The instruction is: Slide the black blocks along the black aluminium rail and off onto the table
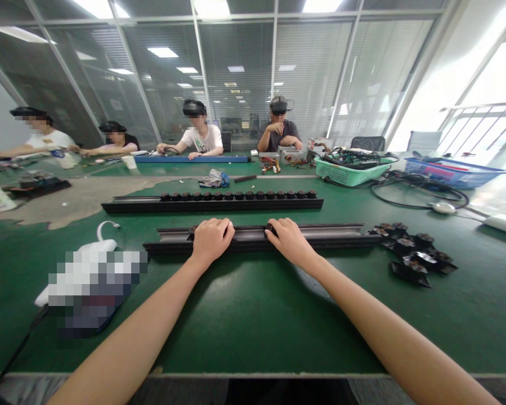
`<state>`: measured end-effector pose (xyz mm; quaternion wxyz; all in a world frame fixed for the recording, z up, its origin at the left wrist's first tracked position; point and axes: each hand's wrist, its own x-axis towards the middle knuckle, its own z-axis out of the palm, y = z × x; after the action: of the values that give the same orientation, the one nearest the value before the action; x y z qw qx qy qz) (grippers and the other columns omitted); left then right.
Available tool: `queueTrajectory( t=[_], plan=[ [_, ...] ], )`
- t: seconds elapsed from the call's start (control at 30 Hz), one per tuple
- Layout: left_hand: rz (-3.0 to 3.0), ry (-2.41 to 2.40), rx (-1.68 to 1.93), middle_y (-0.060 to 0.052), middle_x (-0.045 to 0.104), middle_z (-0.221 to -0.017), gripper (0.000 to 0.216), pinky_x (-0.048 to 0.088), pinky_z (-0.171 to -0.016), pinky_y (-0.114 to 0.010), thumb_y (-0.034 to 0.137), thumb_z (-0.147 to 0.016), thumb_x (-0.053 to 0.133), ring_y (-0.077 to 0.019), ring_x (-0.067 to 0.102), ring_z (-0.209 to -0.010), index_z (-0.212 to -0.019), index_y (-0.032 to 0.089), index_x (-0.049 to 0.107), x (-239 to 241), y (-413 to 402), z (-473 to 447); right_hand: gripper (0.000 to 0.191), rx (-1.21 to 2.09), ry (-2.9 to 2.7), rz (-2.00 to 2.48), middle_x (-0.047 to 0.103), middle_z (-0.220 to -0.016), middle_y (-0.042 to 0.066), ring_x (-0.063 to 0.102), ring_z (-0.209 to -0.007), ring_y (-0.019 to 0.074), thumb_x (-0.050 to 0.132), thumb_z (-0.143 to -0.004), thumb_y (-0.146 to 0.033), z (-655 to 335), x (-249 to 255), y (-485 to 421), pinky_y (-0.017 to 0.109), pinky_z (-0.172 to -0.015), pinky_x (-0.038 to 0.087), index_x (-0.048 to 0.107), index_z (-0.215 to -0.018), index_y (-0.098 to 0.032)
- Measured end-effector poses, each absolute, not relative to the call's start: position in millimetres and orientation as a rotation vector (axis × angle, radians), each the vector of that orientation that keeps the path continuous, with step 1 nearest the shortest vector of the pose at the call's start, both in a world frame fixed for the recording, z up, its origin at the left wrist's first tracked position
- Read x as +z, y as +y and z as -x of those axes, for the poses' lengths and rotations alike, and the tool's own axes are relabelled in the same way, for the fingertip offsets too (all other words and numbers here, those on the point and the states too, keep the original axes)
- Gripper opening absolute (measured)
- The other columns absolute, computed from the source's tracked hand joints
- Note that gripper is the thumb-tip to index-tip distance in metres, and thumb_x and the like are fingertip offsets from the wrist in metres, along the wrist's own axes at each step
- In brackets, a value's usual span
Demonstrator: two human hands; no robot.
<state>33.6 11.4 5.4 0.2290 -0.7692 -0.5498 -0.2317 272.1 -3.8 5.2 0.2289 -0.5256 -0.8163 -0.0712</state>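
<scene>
A long black metal channel (337, 232) lies across the green table in front of me. My left hand (211, 237) is closed over its left half, with a bit of black part showing between thumb and fingers and another dark edge at the hand's left side. Farther right, my right hand (287, 239) is closed around a small black part (271, 229) in the channel's groove. Behind stands a second black channel (219, 205) with a row of several small black parts (249, 196) set along it. Loose black parts (404, 246) of similar look are heaped by the near channel's right end.
A white device (92, 275), partly blurred out, lies at left with a cord. Farther back are a grey cloth (214, 179), a green basket (349, 171) of cables, a blue basket (455, 171) and a black cable loop (417, 197). Several people sit across the table.
</scene>
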Motion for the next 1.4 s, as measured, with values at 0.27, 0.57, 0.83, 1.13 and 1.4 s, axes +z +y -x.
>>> queueTrajectory(
  t=[0.27,0.57,0.83,1.13,1.4],
  plan=[
    [2.099,-1.515,-0.604,-0.009,0.072,-0.080,0.036,0.040,-0.070,-0.035,0.032,-0.099,0.038,-0.0232,0.064,-0.077,-0.084,0.021,0.068,5.3,12.0,-33.9,0.028,-0.210,-2.243,1.449,0.069,-0.101,0.014,0.058,-0.099,0.0274,0.045,-0.101,-0.030,-274.6,4.6,-3.3,0.037,-0.089,0.041,0.063,-0.115,-0.014],
    [2.078,-1.506,-0.594,-0.008,0.072,-0.079,0.037,0.040,-0.069,-0.035,0.032,-0.100,0.037,-0.0227,0.064,-0.076,-0.083,0.021,0.067,3.9,13.1,-33.0,0.027,-0.214,-2.237,1.465,0.070,-0.098,0.013,0.059,-0.097,0.0267,0.045,-0.100,-0.028,-277.2,7.7,-4.7,0.036,-0.088,0.041,0.065,-0.112,-0.014],
    [2.092,-1.502,-0.605,-0.008,0.071,-0.079,0.036,0.039,-0.070,-0.035,0.032,-0.100,0.037,-0.0229,0.064,-0.076,-0.083,0.020,0.068,4.5,12.3,-33.1,0.025,-0.194,-2.221,1.489,0.071,-0.100,0.013,0.059,-0.098,0.0270,0.046,-0.099,-0.027,-278.6,9.4,-5.0,0.035,-0.088,0.041,0.065,-0.110,-0.014],
    [2.091,-1.501,-0.602,-0.008,0.071,-0.079,0.037,0.038,-0.070,-0.035,0.032,-0.100,0.037,-0.0229,0.064,-0.077,-0.084,0.020,0.068,3.0,14.3,-31.6,0.025,-0.188,-2.210,1.535,0.071,-0.099,0.013,0.060,-0.098,0.0256,0.048,-0.098,-0.027,-280.7,12.3,-5.9,0.033,-0.087,0.040,0.067,-0.109,-0.014],
    [2.117,-1.521,-0.620,-0.009,0.071,-0.081,0.037,0.039,-0.071,-0.035,0.033,-0.100,0.037,-0.0235,0.064,-0.078,-0.085,0.020,0.069,3.8,12.6,-31.8,0.026,-0.200,-2.213,1.559,0.072,-0.097,0.012,0.060,-0.097,0.0257,0.046,-0.098,-0.027,-281.1,13.7,-6.3,0.033,-0.086,0.039,0.066,-0.107,-0.013]
  ],
)
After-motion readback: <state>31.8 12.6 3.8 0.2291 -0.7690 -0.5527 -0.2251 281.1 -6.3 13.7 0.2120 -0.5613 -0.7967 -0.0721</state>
